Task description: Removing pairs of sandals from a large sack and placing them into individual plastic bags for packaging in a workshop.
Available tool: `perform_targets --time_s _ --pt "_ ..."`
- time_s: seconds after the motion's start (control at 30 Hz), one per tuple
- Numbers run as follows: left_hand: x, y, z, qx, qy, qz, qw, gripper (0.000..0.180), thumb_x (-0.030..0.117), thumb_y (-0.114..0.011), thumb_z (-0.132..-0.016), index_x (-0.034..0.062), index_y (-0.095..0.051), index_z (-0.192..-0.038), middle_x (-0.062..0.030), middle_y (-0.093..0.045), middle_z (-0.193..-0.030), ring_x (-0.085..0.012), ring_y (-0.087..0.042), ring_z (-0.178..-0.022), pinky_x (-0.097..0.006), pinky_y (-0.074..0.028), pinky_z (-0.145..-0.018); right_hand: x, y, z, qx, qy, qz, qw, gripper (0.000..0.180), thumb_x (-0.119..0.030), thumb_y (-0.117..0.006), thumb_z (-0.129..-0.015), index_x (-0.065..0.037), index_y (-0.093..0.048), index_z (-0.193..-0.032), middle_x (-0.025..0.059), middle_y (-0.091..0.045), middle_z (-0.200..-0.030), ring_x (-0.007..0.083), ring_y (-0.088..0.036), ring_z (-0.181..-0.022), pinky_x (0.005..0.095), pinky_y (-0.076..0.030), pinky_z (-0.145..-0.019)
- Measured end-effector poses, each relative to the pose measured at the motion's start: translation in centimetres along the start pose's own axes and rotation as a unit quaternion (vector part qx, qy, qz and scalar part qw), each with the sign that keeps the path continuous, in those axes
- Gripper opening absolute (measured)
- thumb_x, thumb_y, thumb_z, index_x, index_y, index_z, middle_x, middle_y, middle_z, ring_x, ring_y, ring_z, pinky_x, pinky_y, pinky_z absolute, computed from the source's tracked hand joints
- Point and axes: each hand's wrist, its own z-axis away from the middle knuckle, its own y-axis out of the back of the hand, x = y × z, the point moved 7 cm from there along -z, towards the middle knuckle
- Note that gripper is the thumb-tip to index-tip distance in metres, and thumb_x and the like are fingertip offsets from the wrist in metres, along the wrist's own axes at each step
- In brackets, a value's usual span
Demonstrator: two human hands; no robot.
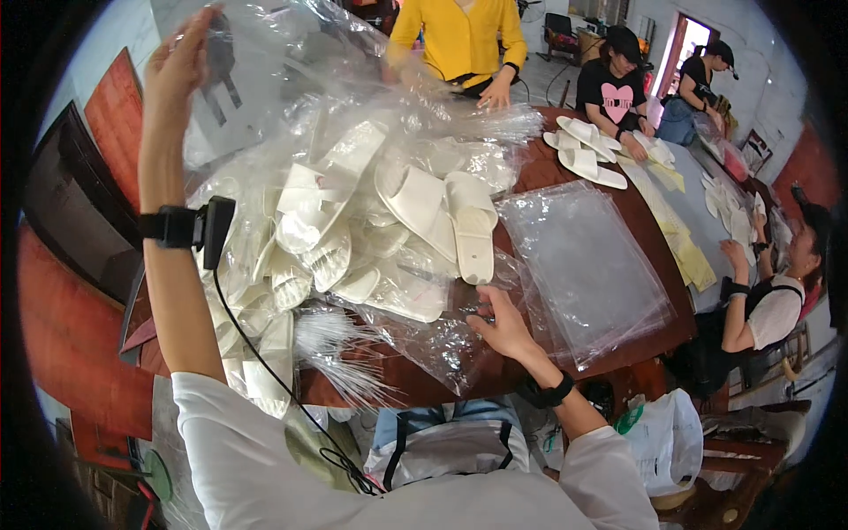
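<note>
My left hand (181, 66) is raised high at the upper left, its fingers closed on the edge of a large clear plastic bag (265, 53). The bag stretches over and around a heap of white slippers (322, 199). My right hand (503, 327) is low over the table, thumb and fingers apart, with nothing visible in it. Just beyond its fingertips lies a pair of white slippers (473, 225), toes pointing away. Clear film (433, 349) lies on the table beside that hand.
A stack of flat clear bags (587, 274) lies to the right on the brown table (649, 221). Thin white strips (340, 353) are bundled near the front edge. More slippers (587, 150) sit at the far right. Several people work around the table, one in a yellow top (459, 44).
</note>
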Motion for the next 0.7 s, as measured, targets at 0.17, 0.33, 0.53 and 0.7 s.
perform_targets --time_s 0.17,0.33,0.53,0.7 --pt "3.1 3.4 2.5 0.098 0.076 0.267 0.956 0.029 0.02 -0.057 -0.092 0.0039 -0.058 -0.116 0.0057 -0.046 -0.073 -0.0007 -0.032 -0.048 -0.017 -0.02 -0.04 0.3 1.8 0.1 0.025 -0.029 -0.066 0.997 0.052 -0.016 -0.067 -0.082 -0.003 -0.042 -0.126 0.0166 -0.047 -0.115 0.0213 -0.056 -0.09 0.0325 -0.051 -0.071" --pt "3.1 3.6 5.9 -0.023 0.101 0.344 0.933 0.021 0.015 -0.053 -0.094 0.0029 -0.054 -0.111 0.0033 -0.05 -0.077 -0.0018 -0.032 -0.047 -0.018 -0.021 -0.037 -1.4 6.2 1.0 0.052 -0.013 -0.105 0.993 0.052 -0.012 -0.067 -0.083 -0.006 -0.042 -0.129 0.0119 -0.047 -0.124 0.0171 -0.054 -0.096 0.0268 -0.049 -0.076" --pt "-2.9 -0.6 10.2 -0.075 0.257 0.312 0.912 0.022 0.026 -0.058 -0.091 0.0078 -0.06 -0.103 0.0036 -0.053 -0.078 -0.0011 -0.033 -0.047 -0.018 -0.022 -0.038 -7.5 12.6 4.6 0.178 0.049 -0.173 0.967 0.072 -0.007 -0.074 -0.074 -0.005 -0.035 -0.135 0.0102 -0.042 -0.13 0.0197 -0.044 -0.117 0.0326 -0.045 -0.087" --pt "-5.5 -7.6 14.4 -0.157 0.305 0.189 0.92 0.027 0.026 -0.06 -0.09 0.0078 -0.063 -0.109 0.0092 -0.046 -0.061 0.0001 -0.033 -0.044 -0.017 -0.022 -0.038 -11.7 16.2 8.8 0.269 0.169 -0.067 0.946 0.073 -0.007 -0.072 -0.072 -0.004 -0.035 -0.135 0.011 -0.042 -0.131 0.0205 -0.044 -0.118 0.0347 -0.04 -0.095"
